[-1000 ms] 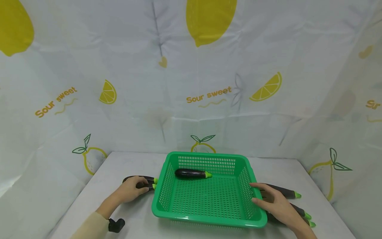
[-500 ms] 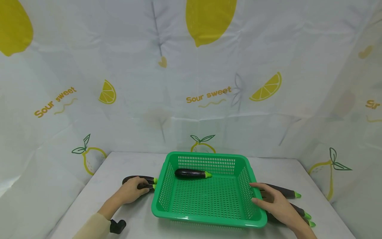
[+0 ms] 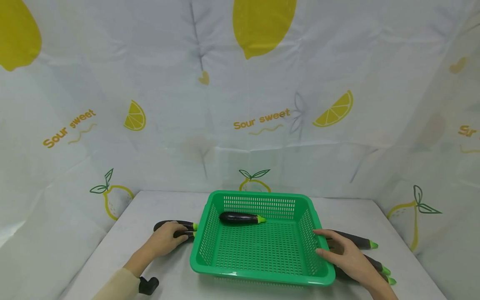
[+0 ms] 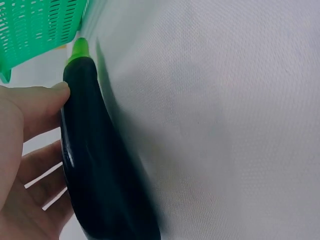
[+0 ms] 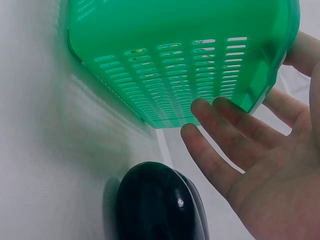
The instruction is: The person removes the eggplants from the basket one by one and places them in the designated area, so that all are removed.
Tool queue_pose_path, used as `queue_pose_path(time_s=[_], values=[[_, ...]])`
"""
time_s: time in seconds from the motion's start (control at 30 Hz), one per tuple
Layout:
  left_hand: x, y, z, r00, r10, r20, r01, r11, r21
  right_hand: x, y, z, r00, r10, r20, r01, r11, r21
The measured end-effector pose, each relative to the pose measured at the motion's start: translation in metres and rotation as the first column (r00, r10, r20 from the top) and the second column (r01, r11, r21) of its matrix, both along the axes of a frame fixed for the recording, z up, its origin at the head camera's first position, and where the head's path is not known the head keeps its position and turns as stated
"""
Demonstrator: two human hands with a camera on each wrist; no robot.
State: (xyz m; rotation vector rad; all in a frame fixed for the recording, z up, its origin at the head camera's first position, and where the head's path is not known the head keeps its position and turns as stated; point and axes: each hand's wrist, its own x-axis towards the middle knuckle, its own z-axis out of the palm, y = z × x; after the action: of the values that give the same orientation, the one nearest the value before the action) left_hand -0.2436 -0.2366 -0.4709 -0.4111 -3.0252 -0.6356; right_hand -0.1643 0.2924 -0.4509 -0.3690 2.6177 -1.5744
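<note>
A green plastic basket (image 3: pixel 258 281) stands mid-table, with one dark purple eggplant (image 3: pixel 240 218) lying inside near its back wall. Left of it, my left hand (image 3: pixel 163 239) grips the nearer of two eggplants; in the left wrist view the thumb presses this eggplant (image 4: pixel 95 150) below its green stem, fingers partly hidden behind. The farther eggplant (image 3: pixel 183 225) lies beside it, partly covered by the hand. My right hand (image 3: pixel 348 258) holds the basket's right rim, thumb and a finger over the edge; the other fingers spread outside, close to the slotted wall (image 5: pixel 175 65).
Right of the basket lie more eggplants: one at the back (image 3: pixel 356 240) and two nearer ones, partly hidden under my right hand and forearm. A black object (image 3: pixel 148 286) sits by the left sleeve. A lemon-print cloth (image 3: pixel 240 158) rises behind the white table (image 3: pixel 168 200).
My left hand has shifted very slightly to the right over the nearer eggplant. The right hand, the basket and the other eggplants stay in place.
</note>
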Motion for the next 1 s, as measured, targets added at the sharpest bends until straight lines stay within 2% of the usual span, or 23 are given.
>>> queue_pose_path(time_s=[0.27, 0.5, 0.67, 0.83, 0.9, 1.0], values=[[-0.001, 0.000, 0.000, 0.996, 0.020, -0.091, -0.019, 1.000, 0.010, 0.000, 0.000, 0.000, 1.000, -0.013, -0.010, 0.013, 1.000, 0.010], [0.001, 0.004, 0.011, 0.989, 0.010, -0.150, -0.007, 1.000, 0.021, 0.000, 0.000, 0.001, 1.000, -0.016, -0.001, 0.016, 1.000, 0.016], [0.000, 0.010, 0.020, 0.976, -0.006, -0.216, 0.019, 0.998, 0.059, 0.000, -0.001, 0.003, 1.000, -0.023, 0.014, 0.023, 0.999, 0.024], [0.001, 0.016, 0.031, 0.952, -0.004, -0.305, 0.035, 0.995, 0.095, -0.001, -0.002, 0.001, 1.000, -0.010, 0.025, 0.009, 1.000, 0.005], [0.002, 0.019, 0.033, 0.935, -0.013, -0.353, 0.059, 0.991, 0.120, -0.001, -0.001, 0.000, 1.000, -0.006, 0.017, 0.006, 1.000, 0.007], [0.002, 0.024, 0.037, 0.902, -0.037, -0.431, 0.114, 0.981, 0.156, 0.000, 0.000, 0.001, 1.000, -0.014, 0.005, 0.014, 1.000, 0.022]])
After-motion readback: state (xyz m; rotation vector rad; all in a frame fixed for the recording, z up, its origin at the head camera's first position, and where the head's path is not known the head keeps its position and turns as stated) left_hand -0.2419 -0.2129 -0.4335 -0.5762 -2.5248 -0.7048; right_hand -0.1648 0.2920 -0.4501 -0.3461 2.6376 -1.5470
